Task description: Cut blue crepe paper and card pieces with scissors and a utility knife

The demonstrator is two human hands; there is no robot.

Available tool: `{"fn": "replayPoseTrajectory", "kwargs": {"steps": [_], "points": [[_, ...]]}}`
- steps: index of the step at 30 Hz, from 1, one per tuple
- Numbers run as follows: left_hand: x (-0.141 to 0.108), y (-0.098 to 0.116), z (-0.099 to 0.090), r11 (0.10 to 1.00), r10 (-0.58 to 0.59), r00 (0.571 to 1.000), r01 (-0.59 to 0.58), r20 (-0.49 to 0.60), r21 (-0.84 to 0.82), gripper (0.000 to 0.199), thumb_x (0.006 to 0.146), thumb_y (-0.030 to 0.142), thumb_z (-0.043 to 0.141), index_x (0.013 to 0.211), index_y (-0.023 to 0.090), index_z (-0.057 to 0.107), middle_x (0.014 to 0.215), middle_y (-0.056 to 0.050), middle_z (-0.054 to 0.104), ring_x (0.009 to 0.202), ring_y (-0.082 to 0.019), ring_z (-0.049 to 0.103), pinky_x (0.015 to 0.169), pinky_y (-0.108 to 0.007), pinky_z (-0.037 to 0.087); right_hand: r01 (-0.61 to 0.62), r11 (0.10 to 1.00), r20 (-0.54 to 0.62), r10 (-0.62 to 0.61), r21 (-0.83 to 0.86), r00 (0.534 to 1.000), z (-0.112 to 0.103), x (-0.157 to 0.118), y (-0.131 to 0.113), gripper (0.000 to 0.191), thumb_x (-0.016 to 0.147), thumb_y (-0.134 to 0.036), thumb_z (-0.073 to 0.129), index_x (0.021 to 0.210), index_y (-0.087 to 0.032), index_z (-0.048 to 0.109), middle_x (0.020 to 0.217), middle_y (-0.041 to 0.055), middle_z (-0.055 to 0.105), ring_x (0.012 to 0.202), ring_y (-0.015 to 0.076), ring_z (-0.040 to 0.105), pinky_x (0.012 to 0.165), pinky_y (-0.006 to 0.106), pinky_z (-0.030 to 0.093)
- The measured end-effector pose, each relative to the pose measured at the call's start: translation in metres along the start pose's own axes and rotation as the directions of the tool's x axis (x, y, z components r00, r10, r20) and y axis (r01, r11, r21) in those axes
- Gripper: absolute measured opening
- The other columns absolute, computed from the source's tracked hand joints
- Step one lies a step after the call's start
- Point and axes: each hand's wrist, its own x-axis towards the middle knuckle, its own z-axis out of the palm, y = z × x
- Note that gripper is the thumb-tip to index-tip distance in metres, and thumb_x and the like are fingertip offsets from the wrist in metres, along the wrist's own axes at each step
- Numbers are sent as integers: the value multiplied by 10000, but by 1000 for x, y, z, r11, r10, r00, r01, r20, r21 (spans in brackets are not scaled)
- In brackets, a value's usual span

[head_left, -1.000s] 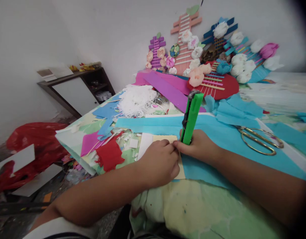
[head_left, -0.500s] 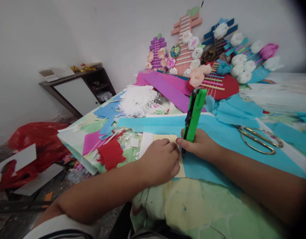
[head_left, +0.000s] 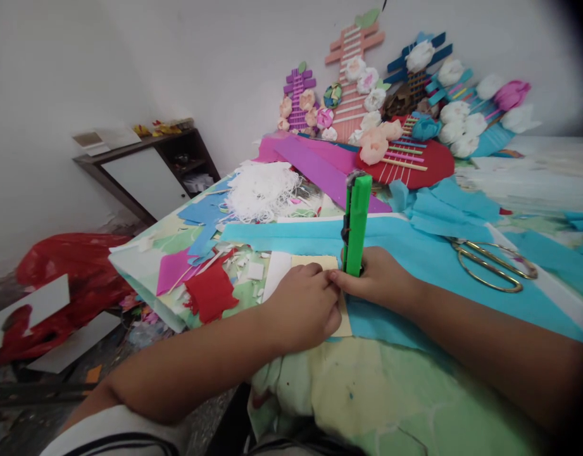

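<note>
Green cutter [head_left: 356, 225] has tipped left, long axis near upright.

The knife [head_left: 356, 225] is vivid green with black along one edge; the sheet [head_left: 424, 259], turquoise; the card [head_left: 342, 329], cream. From the knife: gold scissors [head_left: 491, 258] at three o'clock, patchy green-and-cream tablecloth [head_left: 390, 386] at six, red paper [head_left: 211, 294] at eight, white string [head_left: 263, 192] at ten.

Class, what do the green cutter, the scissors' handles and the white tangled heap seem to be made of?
Green cutter: probably hard plastic; its straight-edged casing looks smooth.
Scissors' handles: likely metal, gold and shiny with bright highlights.
White tangled heap: apparently matte string or yarn, in thin looping strands; fibre unclear.
</note>
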Motion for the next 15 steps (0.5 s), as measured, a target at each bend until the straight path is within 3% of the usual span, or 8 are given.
{"fn": "replayPoseTrajectory", "kwargs": {"steps": [7, 15], "points": [[1, -1, -2, 999, 35, 999, -35, 12, 8, 248, 755, 233, 402, 809, 109, 610, 852, -86, 587, 851, -223, 494, 785, -367, 401, -83, 983, 18, 81, 163, 997, -3, 4, 3, 350, 694, -491, 465, 561, -167, 450, 559, -1, 520, 552, 117, 462, 504, 238, 328], [2, -1, -4, 1000, 17, 999, -16, 50, -15, 271, 759, 237, 398, 863, 104, 609, 902, -90, 586, 895, -230, 491, 808, -377, 394, -101, 980, -21, 106, 169, 994, -3, 4, 2, 400, 700, -542, 440, 560, -167, 452, 545, -7, 502, 546, 114, 459, 525, 246, 345]]}}
